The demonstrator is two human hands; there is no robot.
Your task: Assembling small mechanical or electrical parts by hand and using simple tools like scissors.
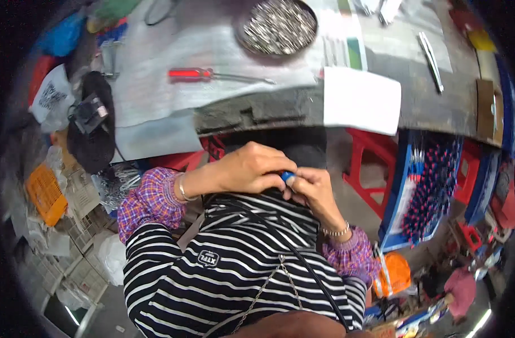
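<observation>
Both hands meet in front of my waist, just off the table's near edge, over a small blue thing (285, 176) whose kind I cannot make out. My left hand (256, 168) comes from the left with fingers curled and closed, its fingertips against the blue thing. My right hand (315, 190) pinches at the same blue thing from the other side, thumb and fingers pressed together. The fingers hide much of it. Beyond the hands on the table, a screwdriver (191, 75) with a red handle lies with its shaft pointing right.
A round bowl (240, 42) of small metal parts stands farther back on the table. A white sheet (361, 101) lies at the near edge, a silver pen-like rod (431, 62) beyond it. Right of me, a blue tray (390, 236) holds many thin pieces beside a red stool (356, 163).
</observation>
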